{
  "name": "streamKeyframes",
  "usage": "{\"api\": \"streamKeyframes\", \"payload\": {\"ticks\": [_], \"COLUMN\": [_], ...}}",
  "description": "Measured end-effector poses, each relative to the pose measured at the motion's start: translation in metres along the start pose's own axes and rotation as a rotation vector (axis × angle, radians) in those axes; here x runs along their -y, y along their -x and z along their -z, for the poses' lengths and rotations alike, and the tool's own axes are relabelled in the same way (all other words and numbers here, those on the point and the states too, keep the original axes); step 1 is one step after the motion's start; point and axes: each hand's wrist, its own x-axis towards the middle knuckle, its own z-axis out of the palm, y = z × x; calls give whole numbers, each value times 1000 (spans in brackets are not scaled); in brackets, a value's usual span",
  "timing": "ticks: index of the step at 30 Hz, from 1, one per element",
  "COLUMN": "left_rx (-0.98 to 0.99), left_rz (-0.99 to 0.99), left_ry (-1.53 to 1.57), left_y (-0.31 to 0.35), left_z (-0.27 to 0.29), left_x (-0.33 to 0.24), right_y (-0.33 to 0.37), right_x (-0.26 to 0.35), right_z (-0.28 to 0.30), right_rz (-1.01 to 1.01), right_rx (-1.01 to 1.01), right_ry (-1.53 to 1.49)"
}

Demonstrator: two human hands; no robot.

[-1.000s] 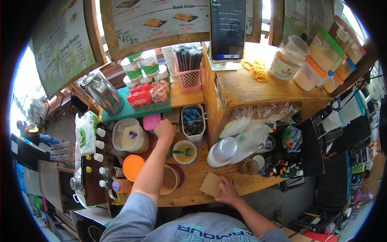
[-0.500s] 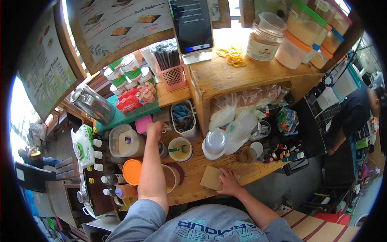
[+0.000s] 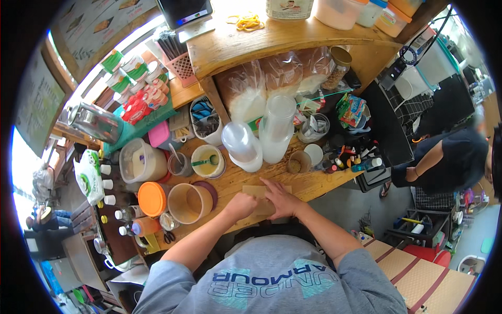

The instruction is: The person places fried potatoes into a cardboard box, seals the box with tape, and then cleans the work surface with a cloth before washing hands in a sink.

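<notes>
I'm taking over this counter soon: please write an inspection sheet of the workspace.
Surface: wooden counter, crowded at left and far side.
Job's things: brown sheet near the front edge, partly covered.
Clutter: orange-lidded tub and scissors at left; clear plastic stacks beyond the sheet.
Grip: left hand closed at the sheet, any pinch hidden; right hand spread over it.
Cables: black cable, upper right, away from the sheet.
Surroundings: person in dark clothes at right.

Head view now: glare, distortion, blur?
Head view, left rim: daylight blown out; head view, top: strong glare around the yellow bands; head view, middle: counter bowed by the fisheye, left hand and right hand readable, any slight blur hard to tell.
</notes>
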Motion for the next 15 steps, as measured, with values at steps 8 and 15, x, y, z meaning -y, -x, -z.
{"api": "streamKeyframes", "payload": {"ticks": [8, 15], "left_rx": [-393, -530], "left_rz": [8, 316], "left_ry": [114, 220], "left_y": [-4, 9], "left_z": [-33, -50], "left_x": [-30, -44], "right_y": [30, 17], "right_x": [-18, -16], "right_z": [-19, -33], "right_rz": [-167, -195], "right_rx": [-224, -365], "right_ry": [-105, -36]}}
